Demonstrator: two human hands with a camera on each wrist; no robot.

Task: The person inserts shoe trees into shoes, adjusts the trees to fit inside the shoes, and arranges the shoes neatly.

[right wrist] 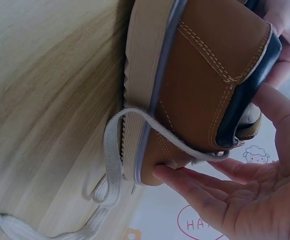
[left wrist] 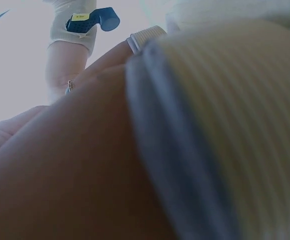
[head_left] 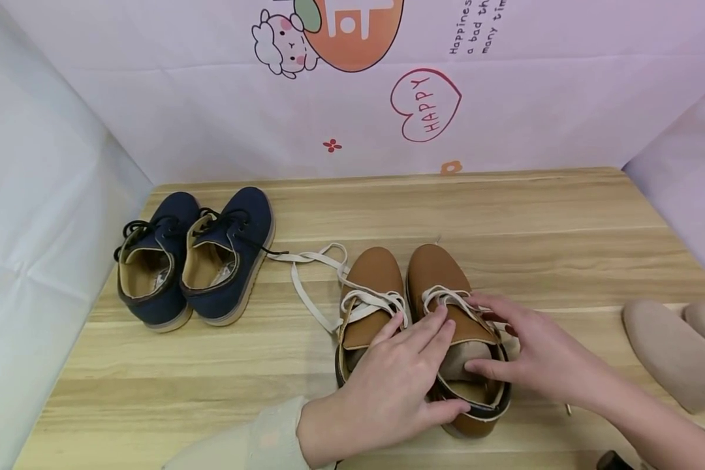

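Note:
Two brown lace-up shoes stand side by side, toes away from me: the left brown shoe [head_left: 376,271] and the right brown shoe [head_left: 437,271]. Their white laces [head_left: 367,303] are loose. My left hand [head_left: 382,391] lies over them, its fingers extended and touching the right shoe, its thumb by the heel collar. My right hand [head_left: 534,356] holds that shoe's outer side, thumb at the opening and fingers outside near the eyelets. In the right wrist view the fingertips [right wrist: 172,177] press the shoe's side. A greyish-brown piece [head_left: 464,359] shows inside the opening.
Navy shoes [head_left: 226,261] with black laces stand at the left of the wooden table [head_left: 540,228]. Beige round-ended objects [head_left: 672,352] lie at the right edge. A long white lace end [head_left: 311,300] trails toward the navy pair. A printed white backdrop [head_left: 211,117] rises behind.

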